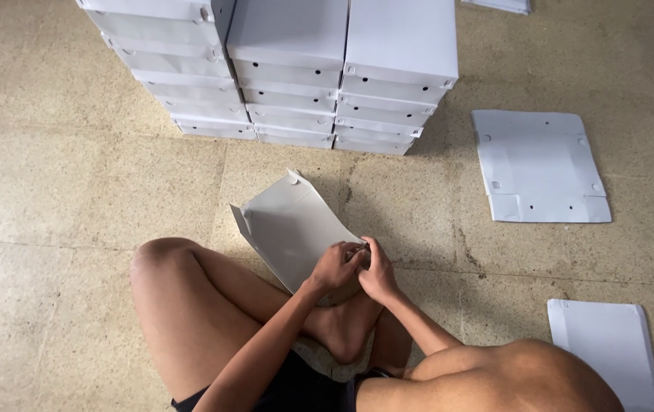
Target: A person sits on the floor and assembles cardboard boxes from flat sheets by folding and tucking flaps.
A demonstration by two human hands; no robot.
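On the tiled floor [52, 191], over crossed legs, both hands meet at the near corner of a bent grey box blank [293, 229]. Left hand [335, 267] and right hand [378, 273] are closed to a pinch on that corner — fingers touching. Beyond stand stacked white boxes [289, 69]; a flat blank [541, 164] lies to the right, another sheet [609, 347] nearer — well apart.

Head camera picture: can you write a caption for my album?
Seated on the floor, both hands fold a grey cardboard sheet beside stacked white boxes.
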